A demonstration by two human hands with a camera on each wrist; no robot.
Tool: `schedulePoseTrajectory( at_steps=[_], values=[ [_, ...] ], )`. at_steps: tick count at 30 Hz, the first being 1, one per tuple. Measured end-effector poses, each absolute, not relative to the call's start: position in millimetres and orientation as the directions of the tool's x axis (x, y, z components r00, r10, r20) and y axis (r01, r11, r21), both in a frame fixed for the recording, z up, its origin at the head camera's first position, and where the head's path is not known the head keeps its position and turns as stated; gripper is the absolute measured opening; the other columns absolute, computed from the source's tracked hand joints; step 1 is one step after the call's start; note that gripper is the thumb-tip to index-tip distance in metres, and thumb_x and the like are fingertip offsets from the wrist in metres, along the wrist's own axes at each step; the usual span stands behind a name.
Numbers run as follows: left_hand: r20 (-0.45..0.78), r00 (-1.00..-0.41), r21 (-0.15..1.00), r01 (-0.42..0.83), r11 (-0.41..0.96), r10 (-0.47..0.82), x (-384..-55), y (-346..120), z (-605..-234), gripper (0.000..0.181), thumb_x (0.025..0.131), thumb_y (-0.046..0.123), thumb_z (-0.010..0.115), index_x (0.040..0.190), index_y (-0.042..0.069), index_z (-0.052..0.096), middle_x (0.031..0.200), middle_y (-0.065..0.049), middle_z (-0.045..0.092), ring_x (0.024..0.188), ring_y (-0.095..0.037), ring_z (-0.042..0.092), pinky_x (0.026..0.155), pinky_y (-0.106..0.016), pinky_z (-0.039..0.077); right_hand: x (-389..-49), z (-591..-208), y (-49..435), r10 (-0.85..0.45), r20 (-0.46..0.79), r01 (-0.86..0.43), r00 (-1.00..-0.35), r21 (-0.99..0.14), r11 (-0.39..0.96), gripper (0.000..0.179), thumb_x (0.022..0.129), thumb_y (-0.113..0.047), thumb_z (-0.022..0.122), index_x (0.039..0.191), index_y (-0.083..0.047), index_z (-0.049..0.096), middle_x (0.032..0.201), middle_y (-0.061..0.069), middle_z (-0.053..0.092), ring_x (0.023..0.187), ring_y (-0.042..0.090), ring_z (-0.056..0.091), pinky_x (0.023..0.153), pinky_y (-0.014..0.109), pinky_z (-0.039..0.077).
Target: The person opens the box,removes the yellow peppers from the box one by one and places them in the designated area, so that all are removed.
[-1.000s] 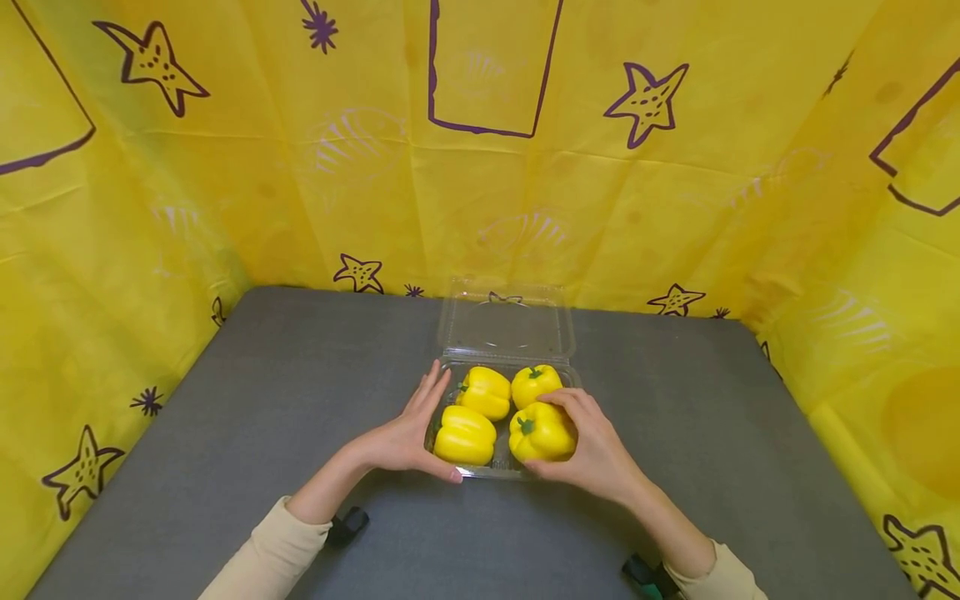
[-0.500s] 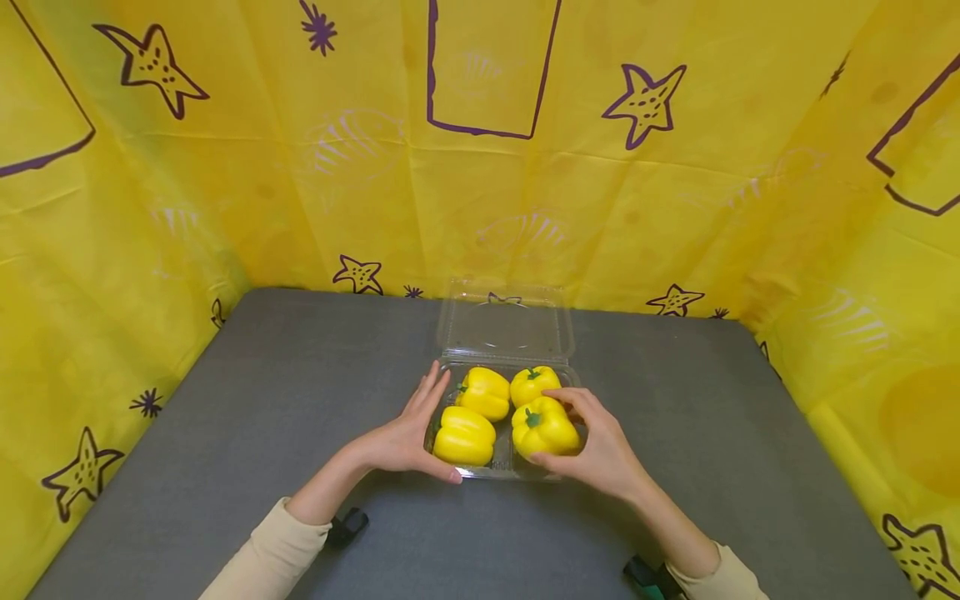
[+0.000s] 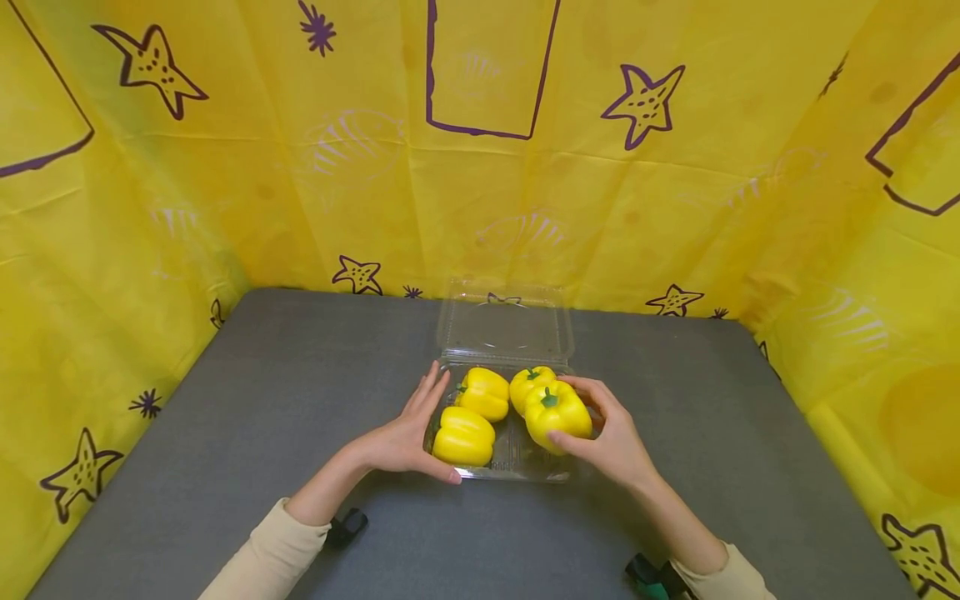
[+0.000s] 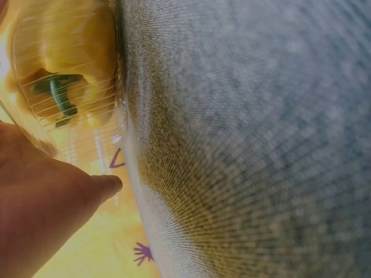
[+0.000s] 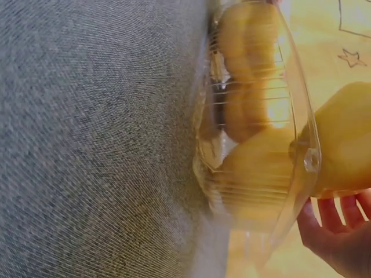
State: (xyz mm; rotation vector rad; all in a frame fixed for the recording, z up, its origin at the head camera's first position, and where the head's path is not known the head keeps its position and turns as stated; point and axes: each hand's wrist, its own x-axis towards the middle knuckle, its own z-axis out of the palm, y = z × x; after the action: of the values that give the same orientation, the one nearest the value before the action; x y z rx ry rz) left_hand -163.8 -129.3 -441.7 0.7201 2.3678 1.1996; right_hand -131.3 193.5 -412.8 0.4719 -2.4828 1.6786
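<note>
A clear plastic clamshell container (image 3: 517, 475) sits on the table with its lid (image 3: 506, 321) folded back. My left hand (image 3: 405, 435) spans its near left corner, fingers spread along the side and thumb at the front edge. My right hand (image 3: 621, 440) grips a yellow bell pepper (image 3: 557, 418) with a green stem; in the right wrist view this pepper (image 5: 348, 142) is above the rim. Two yellow peppers lie on the left side inside, a front one (image 3: 463, 437) and a back one (image 3: 483, 393). Another pepper (image 3: 528, 385) at the back right is partly hidden behind the held one.
A grey cloth-covered table (image 3: 337, 350) extends around the container. A yellow curtain (image 3: 480, 192) with starfish drawings rises behind and on both sides. Black wrist straps (image 3: 348, 527) show below the cream sleeves (image 3: 266, 546).
My right hand has raised the front right pepper and shifted it back and to the right, baring the container's floor there. The left hand has stayed in place.
</note>
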Motion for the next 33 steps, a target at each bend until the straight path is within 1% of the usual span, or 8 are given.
schedulePoseTrajectory(
  at_steps=[6,10,14,18,23,27,30,33],
  values=[
    [-0.106,-0.792,0.822,0.27,0.501,0.601,-164.2,-129.0,-441.9,0.135,0.067,0.044,0.088,0.157,0.018,-0.009,0.158,0.001,-0.03,0.144,-0.036,-0.022,0.103,-0.075,0.007,-134.3,-409.7,198.0,-0.145,0.242,-0.275,-0.96,-0.912,0.304,0.063,0.077,-0.006,0.082,0.133,-0.007,0.055,0.128,0.006,0.054,0.107,0.014,0.057,0.086,0.022,0.05],
    [-0.114,-0.792,0.822,0.264,0.505,0.6,-163.8,-128.6,-441.2,0.135,0.067,0.044,0.088,0.157,0.018,-0.009,0.157,0.003,-0.03,0.144,-0.035,-0.022,0.103,-0.075,0.007,-136.4,-404.8,201.6,-0.093,0.176,-0.195,-0.98,-0.943,0.269,0.06,0.08,-0.005,0.078,0.134,-0.006,0.052,0.127,0.012,0.054,0.101,0.016,0.058,0.08,0.025,0.053],
    [-0.121,-0.793,0.822,0.257,0.508,0.597,-163.0,-128.2,-440.5,0.135,0.067,0.043,0.088,0.157,0.02,-0.009,0.157,0.003,-0.03,0.144,-0.034,-0.023,0.104,-0.075,0.007,-139.5,-399.6,205.8,-0.042,0.115,-0.122,-0.992,-0.964,0.238,0.058,0.084,-0.005,0.074,0.137,-0.005,0.049,0.128,0.015,0.053,0.1,0.017,0.057,0.079,0.024,0.053],
    [-0.122,-0.794,0.817,0.261,0.514,0.596,-162.3,-127.8,-439.4,0.135,0.067,0.042,0.088,0.157,0.02,-0.01,0.158,0.002,-0.03,0.143,-0.034,-0.024,0.103,-0.075,0.006,-143.4,-397.6,211.5,0.006,0.075,-0.071,-0.997,-0.969,0.237,0.056,0.088,-0.01,0.071,0.138,-0.005,0.047,0.131,0.013,0.051,0.101,0.015,0.055,0.081,0.021,0.051],
    [-0.108,-0.798,0.788,0.295,0.54,0.593,-162.3,-127.7,-438.0,0.136,0.066,0.045,0.088,0.157,0.017,-0.009,0.159,-0.001,-0.027,0.143,-0.034,-0.026,0.103,-0.075,0.005,-150.6,-398.3,219.3,0.081,0.028,-0.007,-0.996,-0.969,0.248,0.056,0.09,-0.016,0.07,0.139,-0.005,0.045,0.127,0.011,0.05,0.101,0.015,0.052,0.081,0.018,0.049],
    [-0.082,-0.801,0.758,0.336,0.559,0.592,-162.9,-127.8,-438.3,0.137,0.065,0.049,0.088,0.157,0.013,-0.007,0.16,-0.004,-0.023,0.143,-0.034,-0.025,0.108,-0.069,0.001,-158.1,-398.7,224.6,0.134,0.009,0.022,-0.991,-0.973,0.229,0.054,0.091,-0.017,0.069,0.139,-0.006,0.045,0.123,0.008,0.051,0.101,0.015,0.051,0.08,0.018,0.048],
    [-0.076,-0.801,0.754,0.344,0.56,0.593,-163.1,-127.9,-438.5,0.137,0.065,0.05,0.088,0.157,0.013,-0.006,0.16,-0.005,-0.023,0.144,-0.032,-0.024,0.111,-0.064,-0.004,-164.0,-400.1,228.3,0.163,-0.001,0.037,-0.987,-0.976,0.212,0.054,0.091,-0.017,0.069,0.139,-0.006,0.046,0.123,0.008,0.052,0.101,0.015,0.051,0.08,0.018,0.047],
    [-0.087,-0.801,0.763,0.329,0.557,0.592,-162.4,-128.3,-437.8,0.137,0.065,0.05,0.087,0.157,0.015,-0.007,0.16,-0.004,-0.024,0.144,-0.031,-0.025,0.11,-0.065,-0.003,-168.9,-402.6,231.5,0.177,-0.016,0.055,-0.984,-0.974,0.22,0.056,0.091,-0.019,0.069,0.14,-0.007,0.045,0.125,0.009,0.051,0.102,0.015,0.05,0.079,0.017,0.047]
  ],
)
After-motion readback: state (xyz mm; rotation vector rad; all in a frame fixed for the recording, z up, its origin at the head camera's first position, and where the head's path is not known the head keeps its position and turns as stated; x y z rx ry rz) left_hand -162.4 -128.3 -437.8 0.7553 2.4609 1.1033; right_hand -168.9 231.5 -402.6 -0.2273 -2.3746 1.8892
